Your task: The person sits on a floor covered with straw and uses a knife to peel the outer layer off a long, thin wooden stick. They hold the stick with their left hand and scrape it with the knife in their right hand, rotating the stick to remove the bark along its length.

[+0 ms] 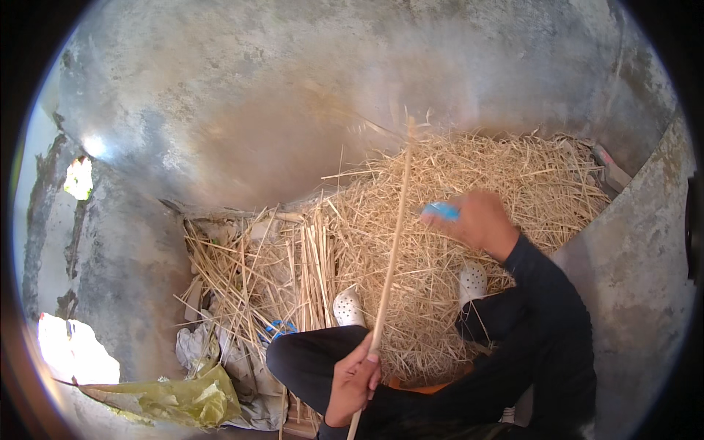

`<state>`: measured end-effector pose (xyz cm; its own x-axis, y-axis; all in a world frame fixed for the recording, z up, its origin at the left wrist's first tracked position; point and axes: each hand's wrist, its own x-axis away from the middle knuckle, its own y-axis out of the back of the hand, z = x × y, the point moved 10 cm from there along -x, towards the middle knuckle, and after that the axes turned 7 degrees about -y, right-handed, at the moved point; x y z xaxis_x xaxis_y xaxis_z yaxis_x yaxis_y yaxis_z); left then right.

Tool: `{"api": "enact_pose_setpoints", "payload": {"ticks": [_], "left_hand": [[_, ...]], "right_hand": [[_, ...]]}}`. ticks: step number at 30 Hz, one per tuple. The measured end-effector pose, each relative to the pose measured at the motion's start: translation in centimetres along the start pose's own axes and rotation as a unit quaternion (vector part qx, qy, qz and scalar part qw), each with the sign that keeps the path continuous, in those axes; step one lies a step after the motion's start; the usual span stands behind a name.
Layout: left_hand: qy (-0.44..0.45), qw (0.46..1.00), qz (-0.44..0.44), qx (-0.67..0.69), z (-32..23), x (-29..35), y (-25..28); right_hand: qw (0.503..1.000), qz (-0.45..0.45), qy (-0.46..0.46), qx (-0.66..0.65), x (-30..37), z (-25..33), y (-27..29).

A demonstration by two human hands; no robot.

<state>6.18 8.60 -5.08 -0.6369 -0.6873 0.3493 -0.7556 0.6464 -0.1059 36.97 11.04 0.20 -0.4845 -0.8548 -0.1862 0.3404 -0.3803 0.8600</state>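
Observation:
My left hand [350, 383] is closed around the lower part of a long pale stick [394, 257], like a peeled cane or bamboo strip. The stick rises at a slight tilt in front of me, its top reaching the far edge of the shavings heap. To the right of the stick, my right hand [485, 220] is closed on a small bright blue object [441, 211]. Motion blurs that object, so its kind cannot be told. A gap separates it from the stick. Beneath both hands spreads a heap of pale curled shavings [528, 176].
Several straight strips [314, 268] lie left of the shavings. My white perforated clogs [348, 306] rest on the heap. A yellowish plastic sheet [183, 400] and a whitish sack [194, 345] lie at the lower left. Grey concrete walls [220, 88] close in the space.

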Motion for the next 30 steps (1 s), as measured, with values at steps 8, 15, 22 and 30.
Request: {"api": "enact_pose_setpoints", "payload": {"ticks": [8, 15, 22, 30], "left_hand": [[-0.036, 0.999, 0.022, 0.020, -1.2, 1.4, -1.8], [-0.060, 0.990, -0.013, -0.129, -2.2, 1.1, -0.9], [-0.047, 0.998, -0.015, -0.043, -2.1, 0.7, -0.7], [-0.016, 0.991, 0.046, 0.124, -1.6, -0.7, -2.3]], "right_hand": [[0.998, 0.053, -0.037, -0.008, -1.5, -0.1, -3.5], [0.996, 0.066, 0.041, -0.043, 0.8, 3.2, -5.5], [0.992, 0.087, 0.093, -0.014, 2.8, 5.0, -7.4], [0.996, 0.040, 0.062, -0.052, 1.0, 2.4, -6.5]]}}
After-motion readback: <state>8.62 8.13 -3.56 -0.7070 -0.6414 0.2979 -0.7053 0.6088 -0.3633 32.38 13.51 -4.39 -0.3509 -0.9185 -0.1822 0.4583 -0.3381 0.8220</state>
